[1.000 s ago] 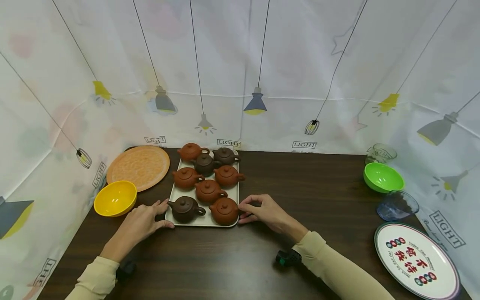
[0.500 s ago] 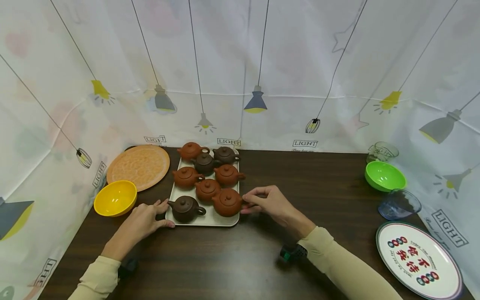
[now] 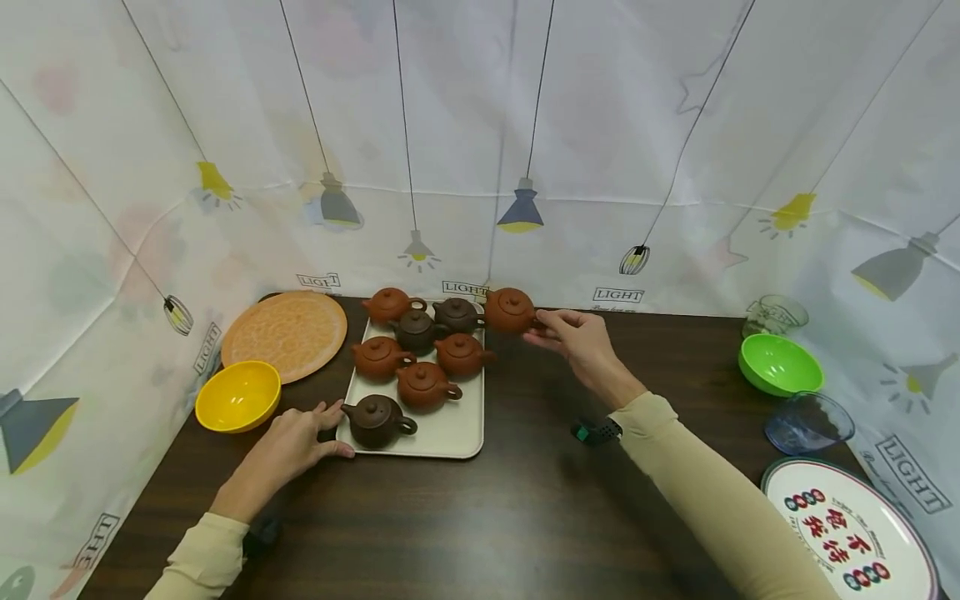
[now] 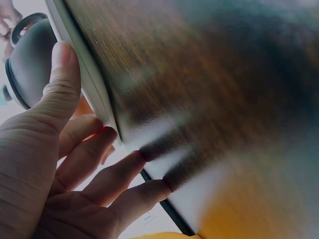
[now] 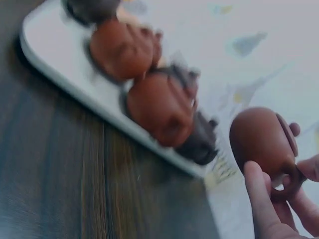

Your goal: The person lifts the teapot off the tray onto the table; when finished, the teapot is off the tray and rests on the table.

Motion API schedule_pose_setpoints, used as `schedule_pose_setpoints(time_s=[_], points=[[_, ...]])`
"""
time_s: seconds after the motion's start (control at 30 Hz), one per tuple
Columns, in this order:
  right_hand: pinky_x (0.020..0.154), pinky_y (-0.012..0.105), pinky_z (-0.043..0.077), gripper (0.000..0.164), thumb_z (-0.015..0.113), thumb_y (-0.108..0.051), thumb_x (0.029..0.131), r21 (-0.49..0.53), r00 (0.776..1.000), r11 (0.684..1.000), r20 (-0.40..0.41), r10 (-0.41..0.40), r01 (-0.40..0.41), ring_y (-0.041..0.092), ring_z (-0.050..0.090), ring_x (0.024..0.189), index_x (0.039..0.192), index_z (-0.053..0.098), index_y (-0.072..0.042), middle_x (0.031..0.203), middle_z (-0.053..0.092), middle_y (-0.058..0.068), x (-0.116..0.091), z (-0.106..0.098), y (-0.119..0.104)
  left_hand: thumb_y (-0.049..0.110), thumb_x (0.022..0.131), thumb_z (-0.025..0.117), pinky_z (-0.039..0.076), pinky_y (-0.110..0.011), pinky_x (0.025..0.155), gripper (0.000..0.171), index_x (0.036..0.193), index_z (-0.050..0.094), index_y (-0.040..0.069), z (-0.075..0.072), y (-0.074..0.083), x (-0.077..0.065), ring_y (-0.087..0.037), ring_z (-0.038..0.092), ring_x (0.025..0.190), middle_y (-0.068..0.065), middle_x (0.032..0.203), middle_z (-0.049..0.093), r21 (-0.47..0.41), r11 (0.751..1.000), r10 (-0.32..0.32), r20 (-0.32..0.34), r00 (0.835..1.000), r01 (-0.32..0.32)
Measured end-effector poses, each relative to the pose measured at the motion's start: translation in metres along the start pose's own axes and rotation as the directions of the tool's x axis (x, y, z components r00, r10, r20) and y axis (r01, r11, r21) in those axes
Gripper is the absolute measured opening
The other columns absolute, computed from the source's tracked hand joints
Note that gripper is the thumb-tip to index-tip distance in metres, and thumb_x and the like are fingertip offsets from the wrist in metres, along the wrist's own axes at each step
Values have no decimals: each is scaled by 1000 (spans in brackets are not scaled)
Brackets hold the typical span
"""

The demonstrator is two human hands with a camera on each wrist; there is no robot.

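In the head view my right hand (image 3: 581, 342) pinches a reddish-brown clay teapot (image 3: 509, 311) by its handle. This teapot hangs beyond the back right corner of the cream tray (image 3: 450, 433); the right wrist view shows thumb and fingers at the handle of the same teapot (image 5: 261, 139), the lid in place. At the tray's front left corner rests my left hand (image 3: 292, 442), thumb along the front edge and fingers spread beside the left side. Near it stands a dark brown teapot (image 3: 377, 421). Several more teapots, red-brown and dark, fill the tray behind, among them a red-brown teapot (image 3: 424, 387).
A round orange board (image 3: 288, 333) and a yellow bowl (image 3: 238, 397) sit left of the tray. Along the right side are a green bowl (image 3: 780, 365), a clear glass (image 3: 776, 314), a bluish glass bowl (image 3: 810, 422) and a patterned white plate (image 3: 855, 533). A printed curtain (image 3: 585, 150) hangs behind.
My right hand has lifted the red-brown teapot from the tray's front right corner and carried it back and to the right. My left hand has stayed at the tray corner.
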State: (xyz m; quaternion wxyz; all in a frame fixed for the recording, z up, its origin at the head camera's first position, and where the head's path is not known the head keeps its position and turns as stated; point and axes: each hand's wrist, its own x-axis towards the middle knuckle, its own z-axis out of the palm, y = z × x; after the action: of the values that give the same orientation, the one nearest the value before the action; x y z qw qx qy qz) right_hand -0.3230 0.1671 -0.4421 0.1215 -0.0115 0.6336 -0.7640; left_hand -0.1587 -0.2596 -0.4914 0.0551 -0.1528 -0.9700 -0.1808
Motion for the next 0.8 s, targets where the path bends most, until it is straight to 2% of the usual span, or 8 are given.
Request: schedule_pose_setpoints(time_s=[0.17,0.3,0.47,0.7,0.77,0.8], points=[[113,51,55,39,72,-13,104,23,991,999,-126,47,-45,20,80,94,134,67,12,108,70,10,33,-4,23,41,79,89,64,-55,88,76,137,70,-3,3,0,1,-51,75,110,-35,129,70,-1,1000,-13,22,1000,13],[109,47,59,41,71,-12,105,-2,981,997,-176,76,-77,20,79,91,136,65,13,110,66,10,45,-4,36,43,79,89,64,-55,89,77,138,70,-2,5,0,0,-52,75,108,-36,129,69,3,1000,-15,28,1000,15],[104,45,61,40,69,-11,105,-59,979,995,-193,63,-75,21,77,92,137,65,13,117,64,14,52,0,41,43,77,89,65,-53,86,76,136,71,-2,3,-2,0,-50,76,105,-34,126,72,30,1000,-7,-2,1000,7],[104,43,62,42,67,-11,106,-71,981,992,-174,88,-101,25,79,98,140,62,14,133,63,21,52,-2,42,41,76,90,65,-54,83,76,135,72,-2,3,-2,0,-50,77,104,-32,124,73,33,999,5,-20,1000,-5],[100,43,64,43,69,-17,107,-146,982,985,-179,65,-92,27,80,99,139,64,11,133,64,22,51,-3,41,41,76,91,65,-54,83,75,135,72,-2,3,-2,0,-50,77,103,-33,124,73,32,999,7,-22,1000,-6],[96,42,66,42,69,-22,107,-225,980,972,-199,25,-71,29,80,97,137,66,8,130,67,21,50,-2,40,41,76,91,65,-54,83,75,135,72,-2,2,-2,0,-50,77,103,-33,124,73,33,999,8,-23,1000,-7]])
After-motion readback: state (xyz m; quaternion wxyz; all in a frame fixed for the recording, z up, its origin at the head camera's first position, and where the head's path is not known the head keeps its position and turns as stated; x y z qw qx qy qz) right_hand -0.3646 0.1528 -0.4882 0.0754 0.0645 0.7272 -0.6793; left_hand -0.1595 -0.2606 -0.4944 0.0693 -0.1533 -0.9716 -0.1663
